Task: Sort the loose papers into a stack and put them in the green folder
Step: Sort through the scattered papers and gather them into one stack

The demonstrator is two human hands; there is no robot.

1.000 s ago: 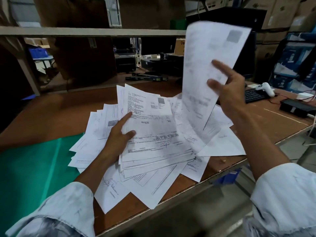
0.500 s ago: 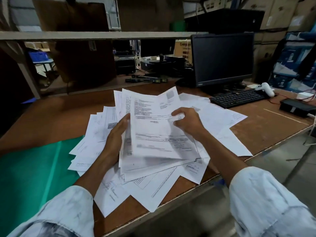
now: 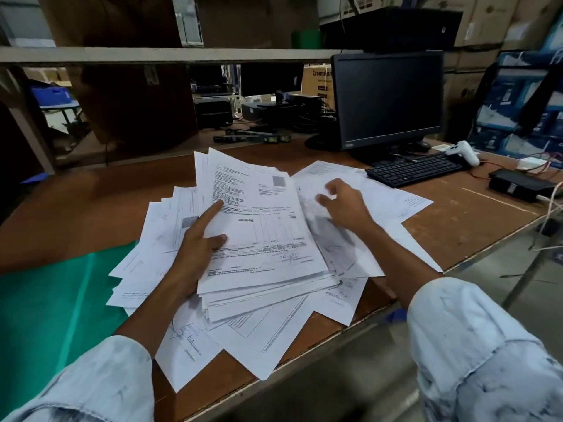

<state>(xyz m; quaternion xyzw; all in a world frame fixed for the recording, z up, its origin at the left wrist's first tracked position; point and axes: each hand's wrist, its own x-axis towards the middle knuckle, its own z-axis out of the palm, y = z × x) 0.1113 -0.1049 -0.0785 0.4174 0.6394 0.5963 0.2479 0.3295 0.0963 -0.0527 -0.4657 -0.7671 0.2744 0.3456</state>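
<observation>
A thick stack of printed papers sat at the centre of the brown table, its top edge lifted. The left hand clamped the stack's left side, thumb and forefinger spread across the top sheet, the other fingers hidden beneath. Loose papers fanned around and under the stack, from 7 o'clock round to 3 o'clock. The right hand hovered at 2 o'clock, fingers loosely curled and apart, holding nothing. The green folder lay open at 9 o'clock; loose sheets overlapped its right edge. A keyboard lay at 1 o'clock.
</observation>
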